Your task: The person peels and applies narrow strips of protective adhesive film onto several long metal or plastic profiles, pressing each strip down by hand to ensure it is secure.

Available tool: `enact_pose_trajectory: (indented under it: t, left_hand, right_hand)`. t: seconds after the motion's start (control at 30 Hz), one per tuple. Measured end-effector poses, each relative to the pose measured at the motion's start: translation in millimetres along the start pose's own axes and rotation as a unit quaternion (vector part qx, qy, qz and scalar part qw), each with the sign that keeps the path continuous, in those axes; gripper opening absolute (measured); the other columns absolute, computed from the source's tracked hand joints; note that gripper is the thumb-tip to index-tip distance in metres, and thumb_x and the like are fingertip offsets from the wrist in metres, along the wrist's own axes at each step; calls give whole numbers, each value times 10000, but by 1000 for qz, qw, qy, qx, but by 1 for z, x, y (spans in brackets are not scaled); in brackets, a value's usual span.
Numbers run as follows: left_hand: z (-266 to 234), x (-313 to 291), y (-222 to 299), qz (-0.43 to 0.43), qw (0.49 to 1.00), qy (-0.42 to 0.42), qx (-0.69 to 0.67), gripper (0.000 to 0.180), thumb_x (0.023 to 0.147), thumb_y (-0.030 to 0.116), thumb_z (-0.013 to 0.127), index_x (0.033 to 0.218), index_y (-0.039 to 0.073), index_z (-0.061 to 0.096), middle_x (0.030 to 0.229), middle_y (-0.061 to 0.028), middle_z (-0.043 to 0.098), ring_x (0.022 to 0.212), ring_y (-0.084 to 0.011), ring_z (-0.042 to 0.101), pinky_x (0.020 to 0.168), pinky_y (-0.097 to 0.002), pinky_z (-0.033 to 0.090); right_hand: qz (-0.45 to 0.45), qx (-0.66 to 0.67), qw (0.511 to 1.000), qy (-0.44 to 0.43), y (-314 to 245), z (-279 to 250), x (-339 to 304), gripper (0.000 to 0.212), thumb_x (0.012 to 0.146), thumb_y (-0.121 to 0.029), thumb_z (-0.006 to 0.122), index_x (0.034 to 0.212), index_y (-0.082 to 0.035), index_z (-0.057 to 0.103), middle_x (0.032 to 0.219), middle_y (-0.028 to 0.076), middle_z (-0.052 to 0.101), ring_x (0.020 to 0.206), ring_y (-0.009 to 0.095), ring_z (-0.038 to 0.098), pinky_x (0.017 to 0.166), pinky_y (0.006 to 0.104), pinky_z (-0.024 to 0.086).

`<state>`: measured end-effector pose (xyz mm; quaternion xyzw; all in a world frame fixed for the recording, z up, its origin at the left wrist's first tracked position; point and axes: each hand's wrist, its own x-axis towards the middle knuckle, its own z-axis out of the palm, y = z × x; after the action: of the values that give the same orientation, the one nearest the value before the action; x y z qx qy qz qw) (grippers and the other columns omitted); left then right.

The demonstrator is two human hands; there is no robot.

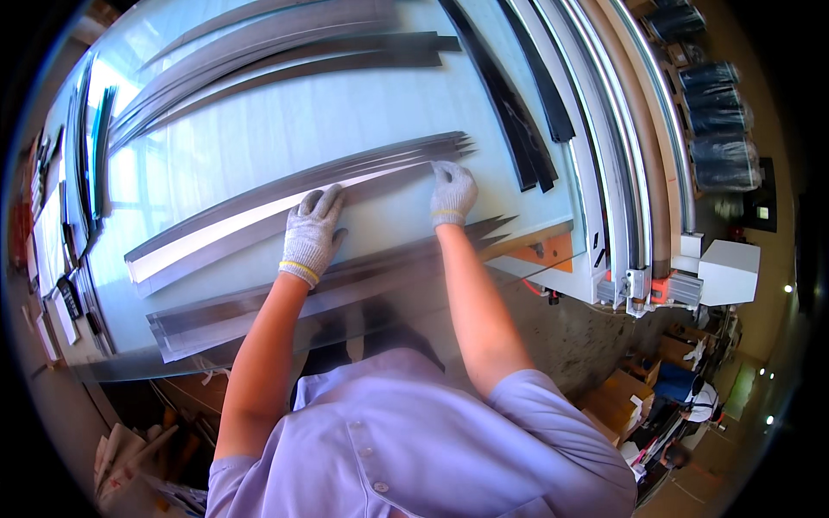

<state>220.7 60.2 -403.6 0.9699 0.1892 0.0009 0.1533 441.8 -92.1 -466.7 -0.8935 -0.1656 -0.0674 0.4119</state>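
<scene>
Both hands wear light grey knit gloves with yellow cuff bands. My left hand [313,231] lies flat on the near edge of a stack of long grey strips [285,200], fingers stretched and thumb apart. My right hand [454,192] pinches the tapered right end of the nearest grey strip [389,182] in that stack. A pale band shows between this strip and the darker ones behind it. Closer to me, a second stack of long strips [220,308] with pointed right ends lies at the table's near edge, partly beneath my forearms.
More dark strips [345,53] lie at the glossy pale table's [224,142] far side. Black strips [509,104] run along its right part, beside a machine with metal rails [635,129]. Long pieces [98,147] line the left side. Another person [701,401] is at the lower right.
</scene>
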Motion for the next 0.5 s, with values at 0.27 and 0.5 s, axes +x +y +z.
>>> enact_pose_trajectory:
  t: [0.27, 0.5]
  left_hand:
    - [1, -1, -1, 8, 1000, 16, -15, 674, 765, 193, 752, 1387, 93, 512, 1469, -49, 455, 1287, -322, 470, 1025, -470, 423]
    - [4, 0, -6, 19, 1000, 10, 6, 685, 778, 252, 749, 1405, 117, 507, 1474, -41, 456, 1282, -322, 471, 1026, -461, 427]
  right_hand:
    - [-6, 16, 1000, -15, -8, 7, -6, 92, 763, -86, 744, 854, -80, 757, 837, 149, 701, 802, 329, 667, 733, 408, 518]
    - [-25, 32, 997, -60, -38, 12, -33, 112, 802, -88, 718, 906, -85, 756, 808, 131, 642, 786, 334, 618, 732, 423, 489]
